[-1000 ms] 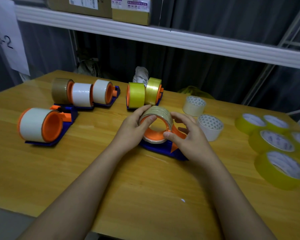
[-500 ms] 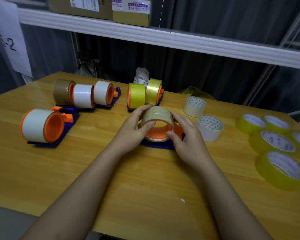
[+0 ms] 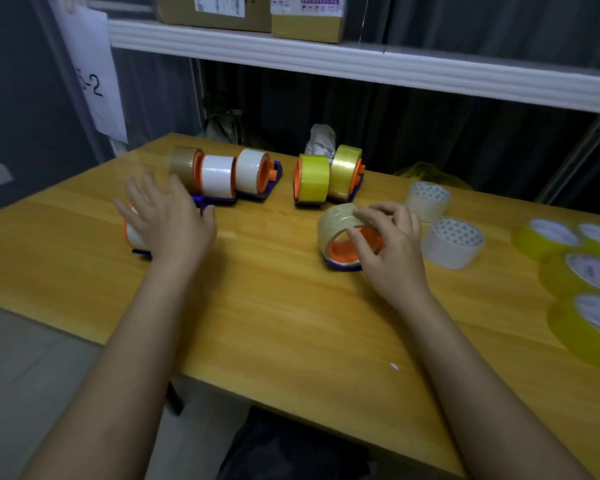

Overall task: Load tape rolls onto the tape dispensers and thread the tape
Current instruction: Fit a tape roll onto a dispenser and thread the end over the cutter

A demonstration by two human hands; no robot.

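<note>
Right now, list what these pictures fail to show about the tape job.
All head view:
- The white roll dispenser is mostly covered by the blurred left hand.
- The clear roll: its tape end and the cutter are behind the right hand.
- The yellow rolls are cut by the right edge.

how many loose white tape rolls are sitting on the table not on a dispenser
2. One white roll lies behind the right hand; the other lies just right of that hand. Both lie flat, near each other.

bare forearms, no sleeves; dark trousers (image 3: 291, 448).
</note>
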